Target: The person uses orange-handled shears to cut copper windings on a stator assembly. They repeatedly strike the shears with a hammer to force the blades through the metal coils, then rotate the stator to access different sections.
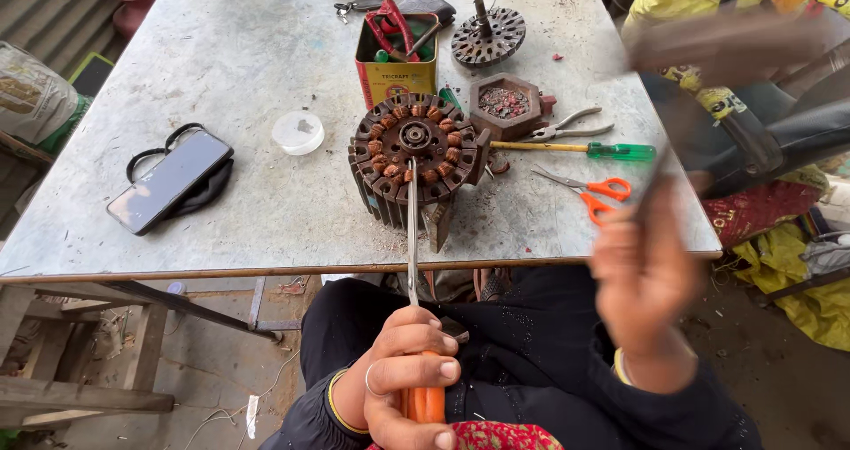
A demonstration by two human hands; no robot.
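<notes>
Here, left hand fingers clasp the screwdriver upright.

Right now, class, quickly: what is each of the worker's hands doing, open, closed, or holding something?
Left hand: closed around the orange handle of a screwdriver, its tip on the motor stator.
Right hand: raised and motion-blurred; grip cannot be told.

The screwdriver in the left hand's fingers has an orange handle and a shiny silver rod, and past its tip sits a dark brown motor part with a ring of copper-orange coils. Beyond the blurry right hand lie orange-handled scissors and a screwdriver with a green handle. The table is grey with scratchy marks, and far from the fingers stands a yellow tin.
</notes>
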